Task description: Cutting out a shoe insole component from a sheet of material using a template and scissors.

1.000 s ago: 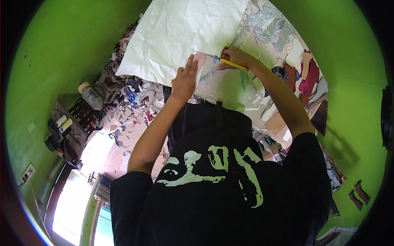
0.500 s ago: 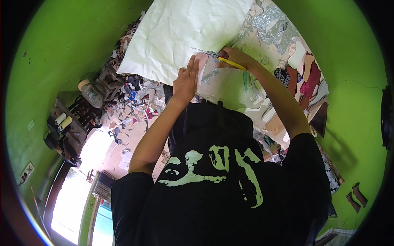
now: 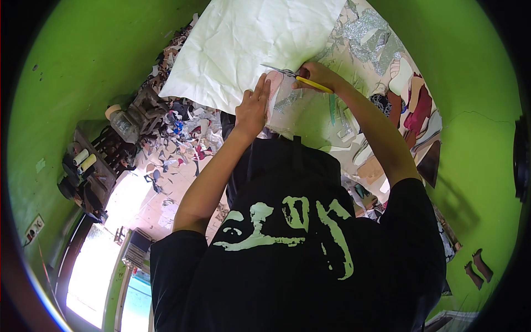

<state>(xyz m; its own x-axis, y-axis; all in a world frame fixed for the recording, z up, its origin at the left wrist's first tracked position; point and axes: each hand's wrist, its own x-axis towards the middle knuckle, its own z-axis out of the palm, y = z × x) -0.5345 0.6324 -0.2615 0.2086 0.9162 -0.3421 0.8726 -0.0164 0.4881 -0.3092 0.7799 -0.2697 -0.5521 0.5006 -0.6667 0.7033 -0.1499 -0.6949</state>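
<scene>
A large creased white sheet [image 3: 238, 50] lies over the far part of the work surface. On its near right edge rests a pale pink, rounded flat piece [image 3: 274, 81]. My left hand [image 3: 251, 110] lies on the sheet with fingers stretched out, their tips against the left side of the pink piece. In my right hand [image 3: 319, 74] is a pair of scissors [image 3: 313, 84] with a yellow handle. Their metal blades point left across the far end of the pink piece. Whether the blades touch the sheet I cannot tell.
Silvery scraps [image 3: 368, 36] and cut pieces cover the surface to the right. Sole-shaped pieces and a dark red piece [image 3: 418, 113] pile at its right edge. Offcuts [image 3: 185, 133] litter the floor on the left, near a jar [image 3: 123, 124] and thread spools [image 3: 87, 162]. Green walls stand on both sides.
The white sheet has shifted slightly right. My left hand and the scissors have moved a little right with it; the right arm is nearly still.
</scene>
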